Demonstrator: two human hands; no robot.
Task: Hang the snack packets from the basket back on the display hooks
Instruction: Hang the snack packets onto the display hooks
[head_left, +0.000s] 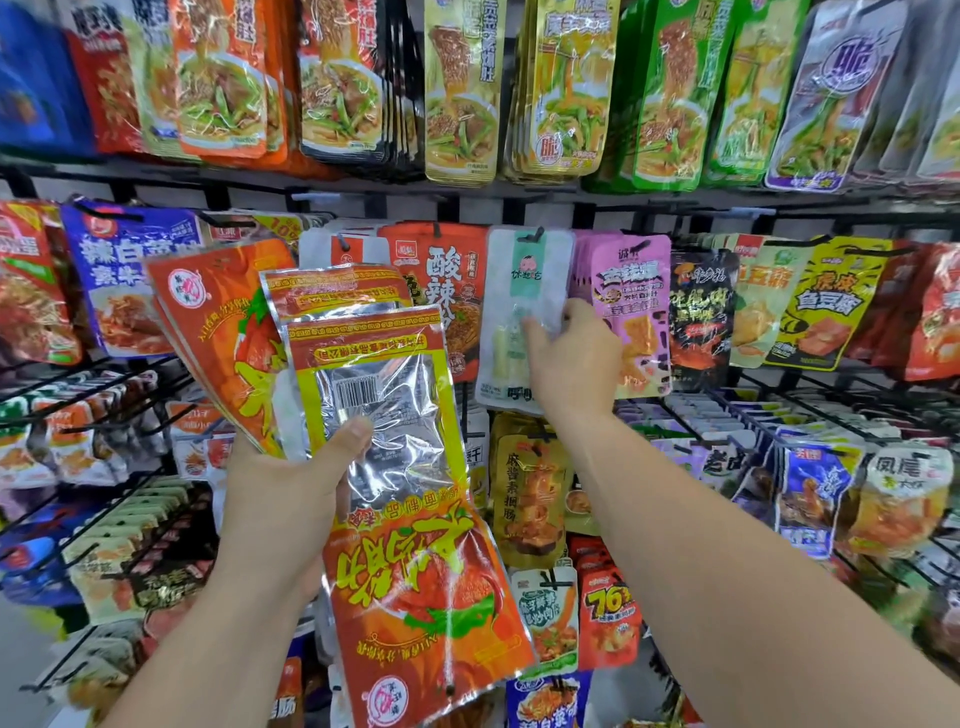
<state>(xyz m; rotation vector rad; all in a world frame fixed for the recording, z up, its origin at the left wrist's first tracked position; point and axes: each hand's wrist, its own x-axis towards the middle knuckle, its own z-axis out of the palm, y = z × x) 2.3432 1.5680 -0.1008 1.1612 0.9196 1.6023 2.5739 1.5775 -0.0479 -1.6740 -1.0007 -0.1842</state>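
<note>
Left hand grips a fanned stack of orange-and-silver snack packets, thumb across the front packet, near centre. Right hand reaches farther in, fingers closed on a pale translucent packet hanging from a display hook, just left of the pink packets.

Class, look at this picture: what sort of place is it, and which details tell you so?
Most likely a shop's snack aisle. Rows of sealed snack packets hang from black wire display hooks, and the left hand holds a fan of orange packets for restocking.
</note>
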